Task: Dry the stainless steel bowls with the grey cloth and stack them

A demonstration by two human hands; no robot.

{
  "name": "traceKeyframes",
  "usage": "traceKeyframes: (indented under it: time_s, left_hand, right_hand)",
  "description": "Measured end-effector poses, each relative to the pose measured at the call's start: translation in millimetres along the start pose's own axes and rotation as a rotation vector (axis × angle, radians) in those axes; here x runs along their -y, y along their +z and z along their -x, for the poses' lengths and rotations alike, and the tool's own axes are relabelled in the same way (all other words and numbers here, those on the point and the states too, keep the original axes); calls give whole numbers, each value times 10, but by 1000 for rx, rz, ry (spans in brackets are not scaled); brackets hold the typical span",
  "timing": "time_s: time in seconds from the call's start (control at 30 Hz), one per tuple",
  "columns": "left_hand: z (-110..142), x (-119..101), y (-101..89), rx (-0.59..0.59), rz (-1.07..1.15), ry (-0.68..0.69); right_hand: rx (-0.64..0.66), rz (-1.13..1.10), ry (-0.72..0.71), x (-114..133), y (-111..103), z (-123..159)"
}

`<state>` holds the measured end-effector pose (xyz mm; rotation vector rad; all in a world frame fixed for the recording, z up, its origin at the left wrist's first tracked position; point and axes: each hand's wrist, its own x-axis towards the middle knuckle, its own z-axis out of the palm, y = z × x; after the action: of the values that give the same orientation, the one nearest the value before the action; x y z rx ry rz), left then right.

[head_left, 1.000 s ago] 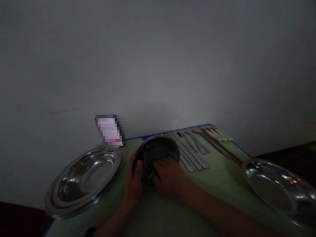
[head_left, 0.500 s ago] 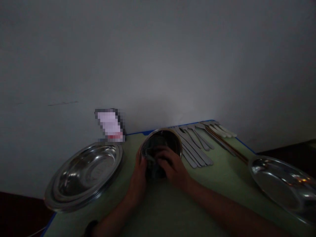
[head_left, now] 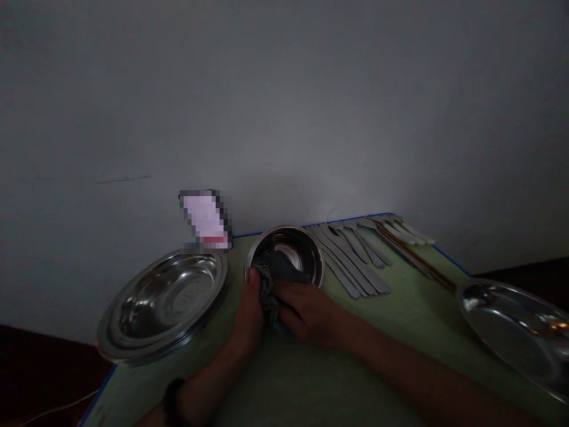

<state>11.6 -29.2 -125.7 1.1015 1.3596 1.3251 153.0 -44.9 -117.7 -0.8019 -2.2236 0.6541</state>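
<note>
A round metal bowl [head_left: 316,252] is tilted toward me above the middle of the table, its shiny inside showing. My left hand [head_left: 249,308] grips the bowl's left rim, thumb on the near side. A dark grey cloth [head_left: 282,267] lies bunched inside the bowl and hangs over its near edge. My right hand [head_left: 306,311] is closed on the cloth at the bowl's near side; some of its fingertips are hidden by the cloth and the rim.
Stacked metal dishes [head_left: 106,344] stand at left, beside a propped phone [head_left: 204,219] with a blurred screen. Several forks and spoons [head_left: 355,270] lie right of the bowl, then chopsticks [head_left: 413,255] and white-handled cutlery [head_left: 406,231]. An oval metal dish [head_left: 511,332] sits far right. A wall rises behind.
My right hand has moved down toward the bowl's near rim, and more of the cloth and the bowl's inside now shows. The view has shifted slightly.
</note>
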Motion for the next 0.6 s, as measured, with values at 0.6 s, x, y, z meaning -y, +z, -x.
traceKeyframes:
  time_s: [0.6]
  left_hand:
    - [161,-12,24,-66,-154,486]
  right_hand:
    - [-572,306,264,-325,167,11]
